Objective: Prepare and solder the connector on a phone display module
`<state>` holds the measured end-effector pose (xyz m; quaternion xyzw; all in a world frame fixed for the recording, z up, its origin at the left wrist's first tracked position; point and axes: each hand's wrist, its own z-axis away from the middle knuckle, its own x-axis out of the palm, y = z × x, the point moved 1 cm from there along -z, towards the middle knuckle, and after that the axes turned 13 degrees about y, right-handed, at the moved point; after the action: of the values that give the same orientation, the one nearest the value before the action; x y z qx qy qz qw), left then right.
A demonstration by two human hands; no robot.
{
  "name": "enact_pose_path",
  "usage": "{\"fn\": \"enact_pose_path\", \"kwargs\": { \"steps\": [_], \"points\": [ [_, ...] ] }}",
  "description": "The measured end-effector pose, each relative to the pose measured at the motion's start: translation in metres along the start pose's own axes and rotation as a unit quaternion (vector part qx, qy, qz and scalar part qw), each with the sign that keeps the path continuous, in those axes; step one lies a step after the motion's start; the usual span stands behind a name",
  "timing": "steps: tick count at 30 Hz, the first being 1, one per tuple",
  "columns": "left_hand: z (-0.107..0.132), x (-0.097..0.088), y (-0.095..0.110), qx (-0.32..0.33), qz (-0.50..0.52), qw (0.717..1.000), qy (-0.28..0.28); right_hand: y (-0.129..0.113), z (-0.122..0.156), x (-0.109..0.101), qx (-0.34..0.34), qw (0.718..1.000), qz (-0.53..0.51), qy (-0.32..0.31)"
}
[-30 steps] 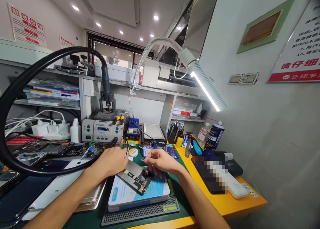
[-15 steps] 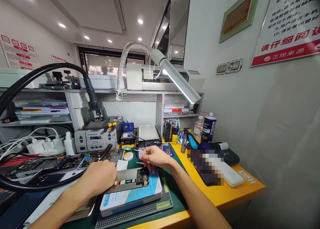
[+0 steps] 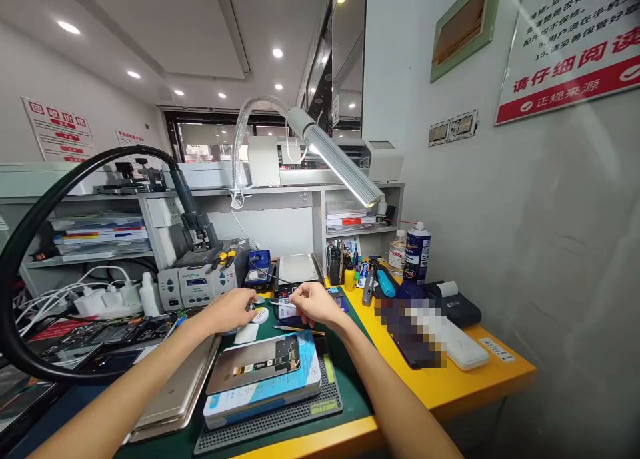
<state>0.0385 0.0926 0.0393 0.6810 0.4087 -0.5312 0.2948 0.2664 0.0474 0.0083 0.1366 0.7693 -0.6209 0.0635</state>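
A phone screen panel (image 3: 260,365) lies face down on a blue and white box (image 3: 270,392), which rests on a black ribbed mat (image 3: 280,422). Both my hands are beyond it, over the green mat. My left hand (image 3: 231,309) has its fingers curled near a round white tin (image 3: 260,314); what it holds, if anything, is hidden. My right hand (image 3: 309,303) pinches at a small white and blue packet (image 3: 286,310). A thin tool (image 3: 295,328) lies on the mat just below my right hand.
A soldering station (image 3: 197,282) and a small hot plate (image 3: 296,270) stand behind the hands. Spray can (image 3: 417,252), bottles and tools crowd the yellow bench (image 3: 450,379) on the right. Opened phones (image 3: 95,332) and a gold tablet (image 3: 175,395) lie left. A lamp (image 3: 340,165) hangs overhead.
Both hands left the screen panel and moved away from me to the small items behind it. The panel now lies flat on the box. The camera tilted up slightly.
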Motion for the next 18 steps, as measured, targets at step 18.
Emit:
{"fn": "enact_pose_path", "kwargs": {
  "steps": [18],
  "points": [
    [-0.003, -0.007, 0.021, 0.003, 0.315, 0.949, -0.007, -0.012, 0.008, 0.001, 0.032, 0.993, -0.104, -0.04]
  ]
}}
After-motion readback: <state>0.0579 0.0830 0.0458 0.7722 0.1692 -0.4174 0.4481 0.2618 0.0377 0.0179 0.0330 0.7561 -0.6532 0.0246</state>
